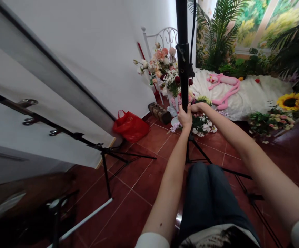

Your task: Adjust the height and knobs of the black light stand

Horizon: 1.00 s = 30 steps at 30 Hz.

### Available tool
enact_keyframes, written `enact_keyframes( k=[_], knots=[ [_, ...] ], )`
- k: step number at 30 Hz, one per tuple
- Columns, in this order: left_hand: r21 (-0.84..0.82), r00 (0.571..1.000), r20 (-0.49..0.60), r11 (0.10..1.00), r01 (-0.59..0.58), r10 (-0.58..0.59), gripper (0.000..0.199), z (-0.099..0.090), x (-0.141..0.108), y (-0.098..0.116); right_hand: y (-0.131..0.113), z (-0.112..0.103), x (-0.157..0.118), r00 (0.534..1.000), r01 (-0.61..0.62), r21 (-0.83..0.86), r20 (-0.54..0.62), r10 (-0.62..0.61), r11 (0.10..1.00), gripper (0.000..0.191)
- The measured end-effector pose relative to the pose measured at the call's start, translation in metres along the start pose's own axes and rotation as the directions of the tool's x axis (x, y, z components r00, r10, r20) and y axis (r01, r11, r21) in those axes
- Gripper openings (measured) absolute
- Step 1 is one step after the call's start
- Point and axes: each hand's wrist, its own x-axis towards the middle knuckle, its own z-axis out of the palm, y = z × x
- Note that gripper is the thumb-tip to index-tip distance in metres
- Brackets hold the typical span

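Black stand pole runs from the top edge, right of centre, to mid-frame. Looks rigid, smooth, probably light but top-heavy; best grip is bare tube below the collar. Left hand has fingers closed round the lower tube. Right hand is at its right side, fingers curled; can't tell how tightly, tips hidden. Tripod legs spread below; white flowers just behind, likely easily crushed.
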Motion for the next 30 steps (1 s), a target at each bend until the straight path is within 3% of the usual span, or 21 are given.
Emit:
enact_keyframes(
  k=[3, 7, 9, 12, 16, 20, 24, 30],
  knots=[
    [-0.022, 1.000, 0.001, 1.000, -0.017, 0.017, 0.052, 0.001, 0.000, -0.001, 0.013, 0.010, -0.012, 0.995, -0.083, 0.016, 0.047, 0.082, 0.996, 0.053],
    [-0.021, 1.000, -0.005, 1.000, -0.023, 0.023, 0.054, 0.001, 0.001, -0.001, 0.029, 0.029, -0.021, 0.992, 0.064, 0.200, -0.120, -0.040, 0.978, 0.048],
    [-0.022, 1.000, -0.005, 1.000, -0.022, 0.022, 0.055, 0.000, 0.001, 0.000, 0.036, 0.038, -0.022, 0.983, 0.144, 0.348, -0.157, -0.094, 0.926, 0.043],
    [-0.022, 1.000, -0.005, 1.000, -0.012, 0.012, 0.056, 0.000, 0.000, 0.002, 0.045, 0.046, -0.023, 0.981, 0.193, 0.557, -0.121, -0.151, 0.808, 0.037],
    [-0.025, 1.000, 0.004, 1.000, 0.003, -0.003, 0.055, -0.001, 0.000, 0.003, 0.056, 0.041, -0.034, 0.972, 0.193, 0.694, -0.040, -0.230, 0.693, 0.020],
    [-0.040, 1.000, 0.001, 0.999, 0.013, -0.013, 0.055, -0.002, 0.000, 0.002, 0.061, 0.021, -0.039, 0.974, 0.177, 0.597, 0.010, -0.228, 0.783, 0.027],
    [-0.037, 1.000, 0.000, 0.999, 0.014, -0.015, 0.058, -0.001, -0.001, 0.002, 0.059, 0.004, -0.033, 0.961, 0.246, 0.420, 0.009, -0.276, 0.873, 0.034],
    [-0.013, 0.999, 0.006, 0.999, 0.032, -0.032, 0.062, -0.001, -0.001, 0.002, 0.057, 0.007, -0.027, 0.926, 0.364, 0.253, -0.202, -0.319, 0.896, 0.015]
  ],
)
